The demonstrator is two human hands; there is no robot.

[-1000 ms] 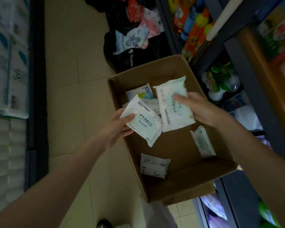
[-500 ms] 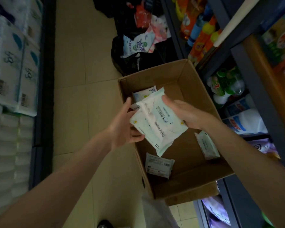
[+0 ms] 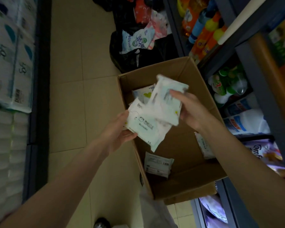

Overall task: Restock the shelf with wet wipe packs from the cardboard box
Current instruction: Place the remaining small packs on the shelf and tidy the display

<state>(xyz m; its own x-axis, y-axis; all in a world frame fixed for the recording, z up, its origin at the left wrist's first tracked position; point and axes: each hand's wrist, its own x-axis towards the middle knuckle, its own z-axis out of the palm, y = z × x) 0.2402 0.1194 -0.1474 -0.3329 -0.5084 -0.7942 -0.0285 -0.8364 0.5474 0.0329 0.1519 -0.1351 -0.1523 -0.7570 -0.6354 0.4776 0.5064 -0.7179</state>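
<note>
An open cardboard box (image 3: 197,86) sits on the tiled floor against the shelf on the right. Over it, my left hand (image 3: 117,130) grips a white wet wipe pack (image 3: 143,127) by its left edge. My right hand (image 3: 189,109) holds a second white pack (image 3: 166,99), blurred, lying across the top of the first. Inside the box lie three more packs: one at the far end (image 3: 143,93), one on the bottom near the front (image 3: 157,164), and one against the right wall (image 3: 203,146), partly hidden by my right forearm.
Dark shelving (image 3: 260,99) on the right holds bottles and detergent. A black bag (image 3: 138,51) of assorted packs stands on the floor behind the box. Stacked tissue packs (image 3: 10,63) fill the left side. Beige floor tiles (image 3: 79,79) run between them.
My hands came together: the right hand's pack slid over the left hand's pack, and both packs now overlap above the box. The view has shifted slightly left.
</note>
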